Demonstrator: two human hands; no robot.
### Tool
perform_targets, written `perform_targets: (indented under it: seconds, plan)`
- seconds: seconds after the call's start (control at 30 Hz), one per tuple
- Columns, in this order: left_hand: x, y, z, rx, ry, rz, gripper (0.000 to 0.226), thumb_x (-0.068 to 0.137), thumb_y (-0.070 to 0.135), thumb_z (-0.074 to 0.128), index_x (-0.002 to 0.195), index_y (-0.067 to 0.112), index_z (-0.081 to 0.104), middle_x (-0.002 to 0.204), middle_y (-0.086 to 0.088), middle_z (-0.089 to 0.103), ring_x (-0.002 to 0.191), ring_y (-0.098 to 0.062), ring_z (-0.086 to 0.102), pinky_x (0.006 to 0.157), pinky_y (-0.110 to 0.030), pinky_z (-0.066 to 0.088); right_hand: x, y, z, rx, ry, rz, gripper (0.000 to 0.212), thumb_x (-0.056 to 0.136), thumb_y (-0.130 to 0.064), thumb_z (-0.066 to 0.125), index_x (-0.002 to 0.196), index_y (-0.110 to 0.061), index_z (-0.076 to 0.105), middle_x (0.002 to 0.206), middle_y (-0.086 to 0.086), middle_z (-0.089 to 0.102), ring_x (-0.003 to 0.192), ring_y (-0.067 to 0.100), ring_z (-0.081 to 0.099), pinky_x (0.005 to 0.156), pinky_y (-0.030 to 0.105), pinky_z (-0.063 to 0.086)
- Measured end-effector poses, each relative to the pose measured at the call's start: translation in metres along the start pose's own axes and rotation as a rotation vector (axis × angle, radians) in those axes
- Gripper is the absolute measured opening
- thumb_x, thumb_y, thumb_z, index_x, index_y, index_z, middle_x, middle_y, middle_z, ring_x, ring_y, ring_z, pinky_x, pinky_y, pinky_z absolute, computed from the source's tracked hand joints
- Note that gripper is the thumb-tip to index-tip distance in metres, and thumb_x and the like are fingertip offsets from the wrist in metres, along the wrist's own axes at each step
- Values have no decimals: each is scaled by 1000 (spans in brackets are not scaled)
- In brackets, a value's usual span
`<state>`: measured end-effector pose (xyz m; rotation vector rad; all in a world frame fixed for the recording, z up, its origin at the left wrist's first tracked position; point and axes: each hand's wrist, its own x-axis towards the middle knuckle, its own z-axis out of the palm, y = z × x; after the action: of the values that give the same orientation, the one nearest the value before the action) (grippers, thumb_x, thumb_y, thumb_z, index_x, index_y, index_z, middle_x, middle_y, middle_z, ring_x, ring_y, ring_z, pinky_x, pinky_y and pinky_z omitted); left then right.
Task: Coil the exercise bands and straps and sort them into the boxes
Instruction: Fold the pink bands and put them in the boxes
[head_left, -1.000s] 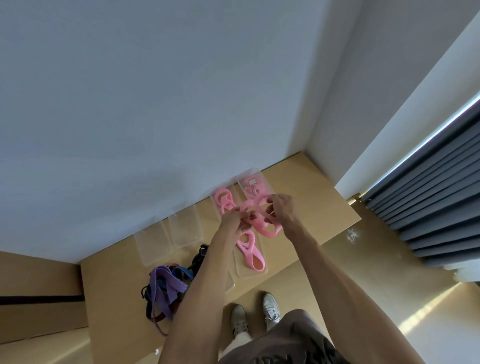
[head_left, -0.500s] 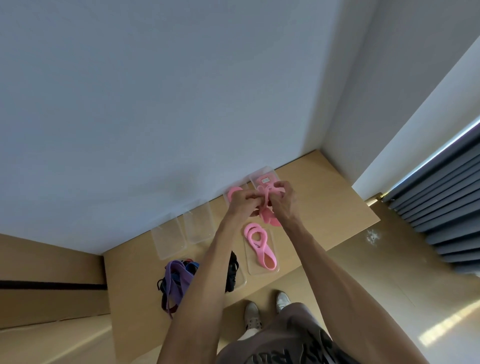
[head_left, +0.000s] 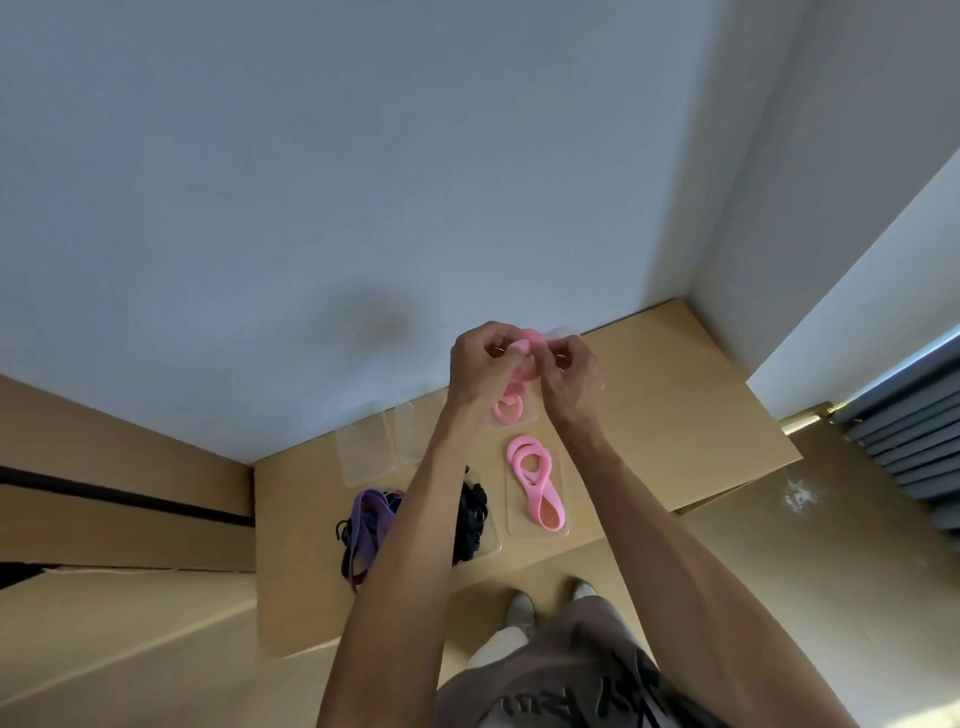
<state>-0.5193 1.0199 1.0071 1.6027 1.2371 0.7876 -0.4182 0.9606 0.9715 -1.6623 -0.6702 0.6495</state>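
My left hand and my right hand meet above the far part of the table, both pinching a small pink band bunched between the fingers. Below them a clear box holds a coiled pink band. Nearer me a second clear box holds a looped pink band. A pile of purple and dark straps lies loose at the left. Black straps sit in another clear box, partly hidden by my left forearm.
Two clear boxes stand side by side against the wall at the left. The wooden table ends at a right edge near grey curtains. My shoes show at the near edge.
My hands have drawn together and risen toward the wall, gathering the pink band from a spread loop into a tight bunch. The view has tilted and shifted.
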Motion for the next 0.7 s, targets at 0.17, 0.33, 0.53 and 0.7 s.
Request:
perform_targets:
  seconds: [0.17, 0.33, 0.53, 0.7]
  plan:
    - [3, 12, 4, -232, 158, -129, 14, 77, 3, 69, 79, 15, 75, 79, 7, 72, 82, -20, 70, 71, -36, 59, -6, 2, -8, 116, 40, 0, 27, 98, -19, 59, 79, 0, 52, 70, 4, 57, 59, 8, 51, 56, 20, 41]
    - [14, 20, -4, -629, 221, -246, 22, 83, -5, 63, 83, 13, 75, 74, 3, 66, 60, -13, 56, 61, -30, 49, -2, 30, -25, 384, -138, 323, 18, 98, -12, 57, 90, 4, 58, 90, 18, 72, 82, 28, 72, 73, 37, 60]
    - [22, 17, -1, -608, -85, -303, 16, 79, 2, 71, 89, 11, 79, 83, -4, 68, 62, -15, 55, 55, -24, 47, 0, 36, -20, 39, -269, 384, 31, 86, -5, 59, 117, -4, 57, 119, 11, 64, 102, 25, 60, 81, 37, 50]
    - [35, 8, -4, -636, -288, -305, 17, 75, 8, 78, 92, 10, 79, 84, -5, 68, 61, -16, 58, 59, -26, 50, 13, 9, -13, 168, -448, 217, 59, 63, -5, 51, 120, -17, 62, 113, 8, 72, 98, 16, 67, 78, 31, 52]
